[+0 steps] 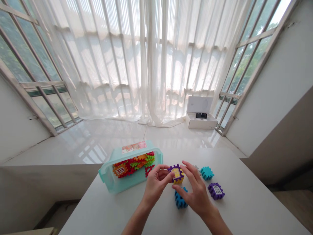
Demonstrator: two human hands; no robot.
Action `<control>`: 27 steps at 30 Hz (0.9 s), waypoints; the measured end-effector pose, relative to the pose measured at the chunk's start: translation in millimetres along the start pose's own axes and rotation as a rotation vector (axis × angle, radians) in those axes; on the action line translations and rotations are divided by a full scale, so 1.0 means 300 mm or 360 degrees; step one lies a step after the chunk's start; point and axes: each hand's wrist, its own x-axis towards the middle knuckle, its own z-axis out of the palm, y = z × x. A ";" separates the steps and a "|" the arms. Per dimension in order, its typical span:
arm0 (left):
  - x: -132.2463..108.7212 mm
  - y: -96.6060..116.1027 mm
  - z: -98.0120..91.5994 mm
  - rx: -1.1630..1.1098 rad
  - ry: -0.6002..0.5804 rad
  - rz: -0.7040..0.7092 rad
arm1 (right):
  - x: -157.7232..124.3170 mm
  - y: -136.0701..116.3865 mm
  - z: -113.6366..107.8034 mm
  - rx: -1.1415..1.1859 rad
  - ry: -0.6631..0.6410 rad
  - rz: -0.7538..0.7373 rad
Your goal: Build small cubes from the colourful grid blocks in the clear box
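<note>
The person's two hands hold a yellow and purple interlocking toy block (pixel 176 173) just beside the right end of a clear teal plastic box (pixel 107 174), which lies on its side on a white table (pixel 246 202). The left hand (pixel 156 184) is closed, and its fingertips (pixel 168 174) press the block's left side. The right hand (pixel 196 195) is spread over the block, its thumb at the lower edge; I cannot tell if it grips. Farther right of the box lie a blue block (pixel 181 198), a teal block (pixel 206 173) and a purple window block (pixel 216 191). Inside the box, many colourful blocks (pixel 133 164) are packed.
</note>
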 end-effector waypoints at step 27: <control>0.085 -0.229 -0.169 0.0633 0.0382 0.0473 | -0.475 0.388 -0.264 -0.0288 0.0117 0.1069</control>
